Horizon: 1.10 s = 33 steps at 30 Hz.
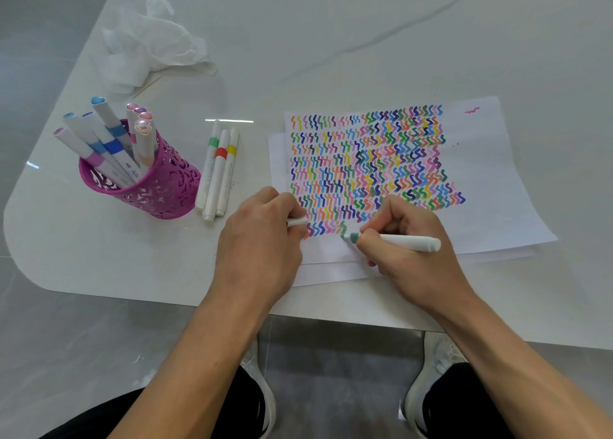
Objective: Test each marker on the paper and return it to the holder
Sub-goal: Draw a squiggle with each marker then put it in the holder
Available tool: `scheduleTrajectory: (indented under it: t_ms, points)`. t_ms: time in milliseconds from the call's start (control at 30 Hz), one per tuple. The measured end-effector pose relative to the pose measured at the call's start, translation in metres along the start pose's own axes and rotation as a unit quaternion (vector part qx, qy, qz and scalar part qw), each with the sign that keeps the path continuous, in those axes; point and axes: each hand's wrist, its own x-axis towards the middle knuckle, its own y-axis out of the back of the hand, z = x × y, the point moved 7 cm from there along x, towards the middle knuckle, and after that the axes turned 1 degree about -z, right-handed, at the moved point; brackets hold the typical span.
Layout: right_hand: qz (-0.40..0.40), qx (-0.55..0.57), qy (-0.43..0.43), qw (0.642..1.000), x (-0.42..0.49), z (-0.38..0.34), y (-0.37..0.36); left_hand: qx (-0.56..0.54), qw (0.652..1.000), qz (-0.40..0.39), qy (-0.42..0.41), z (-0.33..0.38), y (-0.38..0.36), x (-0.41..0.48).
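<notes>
Right now the right hand (418, 272) is pinching a white marker (411, 242) near its green tip, fingers curled tight round the barrel. The nib is touching the paper (497, 179) at the end of the bottom row of squiggles. The left hand (258, 239) is resting at the sheet's left edge, fingers curled round a small white piece, prob. the cap (297, 221), w/ only its end showing.

Risks, as I'm judging them:
- **Smearing:** the writing hand's heel seems to be lying on the sheets just below the fresh green mark, so dragging it sideways could be smearing wet ink.
- **Paper slipping:** the sheets are lying stacked loose & skewed, and the left hand is sitting at the edge, not pinning them flat. A firm stroke may be shifting the top one & spoiling the row.
- **Losing the cap:** it's small & half hidden in the fist, so fumbling the recap could be sending it off the table (331, 40) edge, which is running close under both wrists.
- **Knocking things over:** the holder (166, 186) is standing well to the left, its markers (109, 133) leaning outward. Reaching across could be knocking it, or setting the 3 loose markers (217, 173) just beside it rolling.
- **Mixing groups:** nothing is marking tested vs untested.
</notes>
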Motion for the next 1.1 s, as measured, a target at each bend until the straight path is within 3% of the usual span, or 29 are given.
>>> scheduleTrajectory:
  t_ms: [433, 900, 1100]
  points:
    - [-0.033, 0.125, -0.028, 0.991, -0.003, 0.0, -0.005, 0.008, 1.0, 0.018, -0.018, -0.001, 0.003, 0.0]
    - [0.021, 0.23, 0.01, 0.973, -0.017, -0.019, 0.012, -0.123, 0.992, 0.0, -0.009, 0.01, 0.015, -0.019]
    - [0.005, 0.193, -0.027, 0.981, -0.01, -0.006, 0.006, -0.006, 0.997, -0.014, -0.069, 0.017, 0.006, -0.025]
